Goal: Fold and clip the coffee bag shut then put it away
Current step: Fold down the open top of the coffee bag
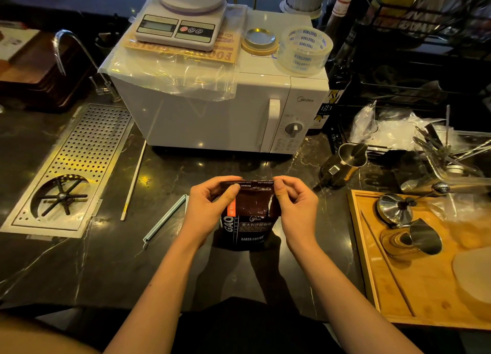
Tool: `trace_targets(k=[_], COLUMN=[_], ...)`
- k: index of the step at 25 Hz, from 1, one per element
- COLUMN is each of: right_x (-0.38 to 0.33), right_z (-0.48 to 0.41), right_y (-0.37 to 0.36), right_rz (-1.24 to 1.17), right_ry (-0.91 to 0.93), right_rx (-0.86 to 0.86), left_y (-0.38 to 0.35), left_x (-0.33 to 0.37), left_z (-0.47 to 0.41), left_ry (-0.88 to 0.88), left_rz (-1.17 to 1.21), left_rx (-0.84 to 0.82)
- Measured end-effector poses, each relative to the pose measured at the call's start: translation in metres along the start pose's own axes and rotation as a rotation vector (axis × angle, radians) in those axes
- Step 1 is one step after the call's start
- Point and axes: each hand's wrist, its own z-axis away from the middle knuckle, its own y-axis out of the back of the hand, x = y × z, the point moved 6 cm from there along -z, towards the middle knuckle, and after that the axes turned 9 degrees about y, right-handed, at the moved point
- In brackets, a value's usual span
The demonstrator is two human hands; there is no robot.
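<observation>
Pinching one coffee bag at its folded top: left hand and right hand, each grip closed on a corner. Bag stands at tabletop centre. One clip lies at 9 o'clock, untouched. Bag's upper print unreadable; corners hidden by fingers.

white microwave, kitchen scale, tape roll, wooden tray
</observation>
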Motion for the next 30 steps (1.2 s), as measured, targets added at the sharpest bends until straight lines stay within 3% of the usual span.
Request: trace_targets(k=[8, 16, 22, 30], right_x=[0.002, 0.009, 0.008, 0.002], right_z=[0.007, 0.004, 0.004, 0.000], right_y=[0.001, 0.001, 0.000, -0.021], right_rz=[0.025, 0.183, 0.187, 0.177], right_ry=[-0.024, 0.022, 0.021, 0.062], right_rx=[-0.195, -0.103, -0.102, -0.147], left_y=[0.006, 0.006, 0.010, 0.009], left_x=[-0.005, -0.010, -0.003, 0.006], left_z=[-0.005, 0.001, -0.004, 0.004], left_ry=[-0.006, 0.027, -0.071, -0.039], left_rz=[-0.100, -0.055, -0.259, -0.185], left_rx=[0.036, -0.015, 0.009, 0.018])
